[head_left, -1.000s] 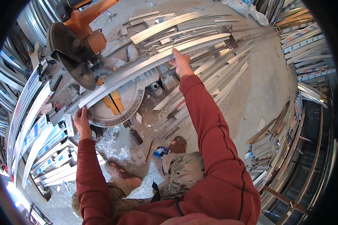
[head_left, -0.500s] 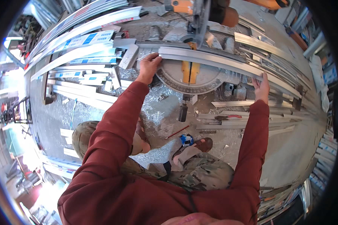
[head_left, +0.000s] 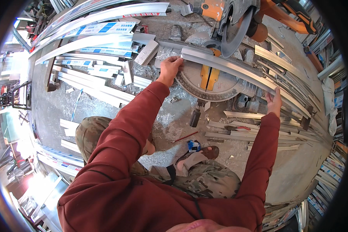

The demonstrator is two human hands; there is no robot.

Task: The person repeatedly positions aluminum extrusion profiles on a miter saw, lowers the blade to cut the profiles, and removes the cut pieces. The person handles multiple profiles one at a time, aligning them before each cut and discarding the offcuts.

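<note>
L hand [head_left: 170,71] pinched on L end of alum. profile [head_left: 226,65], lying across mitre saw base [head_left: 229,88], long axis L–R, slanting nearer at R; R hand [head_left: 274,103] touches near edge twd R end, can't tell if clamped.

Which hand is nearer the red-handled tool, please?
Right. The right hand is beyond and right of the red-handled tool; the left hand is farther, beyond and left.

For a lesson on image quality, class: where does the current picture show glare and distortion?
Head view: white glare washes out patches along the left; head view: fisheye distortion bows the metal profile; head view: black, curved vignette darkens the corners.
</note>
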